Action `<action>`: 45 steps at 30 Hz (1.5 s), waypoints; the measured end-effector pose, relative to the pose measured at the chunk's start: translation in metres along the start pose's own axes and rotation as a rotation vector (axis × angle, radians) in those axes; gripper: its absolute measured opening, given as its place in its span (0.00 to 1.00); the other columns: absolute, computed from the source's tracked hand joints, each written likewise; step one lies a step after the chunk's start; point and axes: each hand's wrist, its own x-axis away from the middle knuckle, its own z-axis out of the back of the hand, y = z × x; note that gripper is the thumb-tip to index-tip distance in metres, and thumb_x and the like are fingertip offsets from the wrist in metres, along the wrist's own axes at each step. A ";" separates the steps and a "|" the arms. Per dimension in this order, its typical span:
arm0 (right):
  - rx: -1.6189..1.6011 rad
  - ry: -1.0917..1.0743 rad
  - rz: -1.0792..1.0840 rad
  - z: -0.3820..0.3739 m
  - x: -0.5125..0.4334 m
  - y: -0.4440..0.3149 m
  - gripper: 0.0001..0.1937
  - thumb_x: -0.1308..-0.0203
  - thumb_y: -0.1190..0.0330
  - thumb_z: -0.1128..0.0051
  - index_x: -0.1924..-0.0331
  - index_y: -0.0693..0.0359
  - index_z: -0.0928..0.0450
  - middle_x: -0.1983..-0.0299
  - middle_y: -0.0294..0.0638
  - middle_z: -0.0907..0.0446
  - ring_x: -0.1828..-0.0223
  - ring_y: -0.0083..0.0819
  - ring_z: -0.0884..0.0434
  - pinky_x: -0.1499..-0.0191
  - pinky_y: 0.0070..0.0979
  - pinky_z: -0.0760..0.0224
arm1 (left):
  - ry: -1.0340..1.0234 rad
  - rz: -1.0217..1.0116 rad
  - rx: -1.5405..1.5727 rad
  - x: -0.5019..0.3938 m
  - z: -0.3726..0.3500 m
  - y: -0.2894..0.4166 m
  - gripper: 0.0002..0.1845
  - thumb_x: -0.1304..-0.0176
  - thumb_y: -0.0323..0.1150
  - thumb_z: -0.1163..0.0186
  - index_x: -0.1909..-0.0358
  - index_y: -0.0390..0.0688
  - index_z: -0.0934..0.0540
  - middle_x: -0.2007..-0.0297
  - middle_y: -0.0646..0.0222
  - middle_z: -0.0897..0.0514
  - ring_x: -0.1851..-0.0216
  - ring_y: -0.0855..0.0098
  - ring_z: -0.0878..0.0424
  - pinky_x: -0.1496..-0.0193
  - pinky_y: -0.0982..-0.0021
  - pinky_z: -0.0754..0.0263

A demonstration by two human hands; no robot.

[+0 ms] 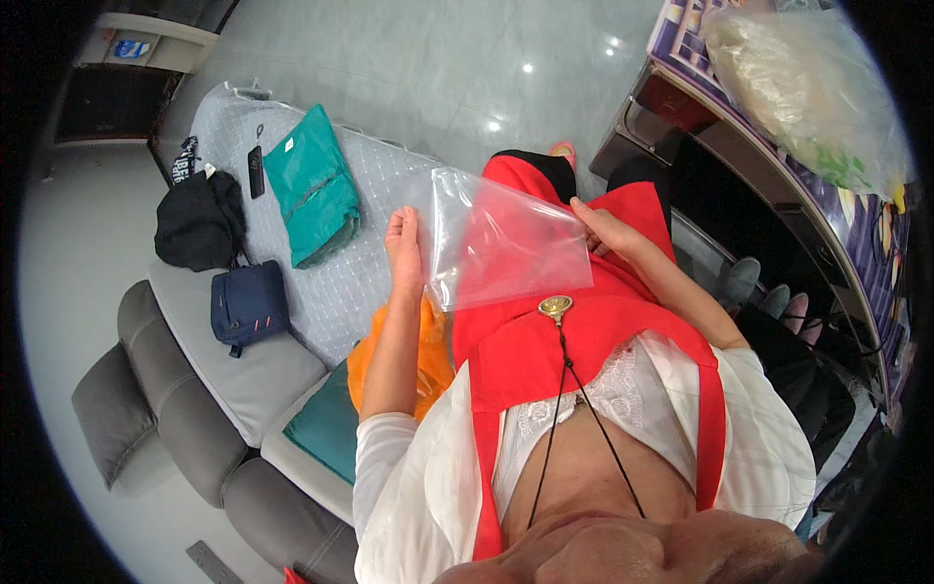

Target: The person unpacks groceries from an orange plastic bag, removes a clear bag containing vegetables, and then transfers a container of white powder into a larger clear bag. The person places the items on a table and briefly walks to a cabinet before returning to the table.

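A clear plastic bag (503,244) is spread in front of my red apron (584,350). My right hand (609,232) pinches its right edge, thumb on top. My left hand (403,244) is beside the bag's left edge with its fingers curled in. Whether film is caught in those fingers cannot be made out. Left of that hand, a green folded garment (314,190), seemingly in clear packaging, lies on the patterned sofa cover (379,168). An orange plastic bag (430,358) sits below my left forearm, with a dark green packet or cloth (325,423) next to it.
A navy pouch (250,303), a black cloth item (197,223) and a small black object (255,171) lie on the grey sofa (219,350). To the right, a table (737,124) bears a bulging clear bag (803,95). Slippers (773,301) are beneath it.
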 end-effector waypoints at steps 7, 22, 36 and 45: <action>-0.196 -0.299 0.218 0.023 0.012 -0.048 0.39 0.32 0.35 0.77 0.59 0.62 0.19 0.65 0.36 0.17 0.65 0.25 0.20 0.59 0.22 0.29 | -0.131 -0.003 0.253 -0.018 -0.046 0.051 0.13 0.29 0.45 0.45 0.58 0.46 0.24 0.64 0.79 0.21 0.65 0.83 0.26 0.63 0.78 0.30; -0.097 -0.020 0.612 0.032 0.050 -0.122 0.14 0.33 0.58 0.46 0.64 0.62 0.17 0.72 0.34 0.18 0.72 0.18 0.24 0.67 0.16 0.31 | -0.185 -0.058 0.030 -0.019 -0.013 0.036 0.05 0.36 0.31 0.37 0.65 0.46 0.25 0.71 0.80 0.23 0.73 0.87 0.27 0.71 0.84 0.34; 0.177 -0.038 0.663 0.005 0.026 -0.155 0.13 0.38 0.62 0.40 0.65 0.66 0.17 0.73 0.33 0.20 0.72 0.19 0.25 0.69 0.22 0.32 | -0.682 -0.173 -0.783 -0.029 -0.121 0.071 0.13 0.45 0.32 0.31 0.61 0.36 0.18 0.71 0.69 0.17 0.68 0.77 0.22 0.63 0.72 0.26; 0.218 -0.044 0.737 0.028 0.024 -0.112 0.12 0.38 0.64 0.41 0.69 0.67 0.18 0.76 0.27 0.24 0.73 0.15 0.30 0.71 0.20 0.36 | -0.589 -0.173 -0.568 -0.050 -0.103 0.062 0.07 0.42 0.31 0.33 0.69 0.37 0.18 0.78 0.80 0.21 0.75 0.86 0.31 0.72 0.78 0.36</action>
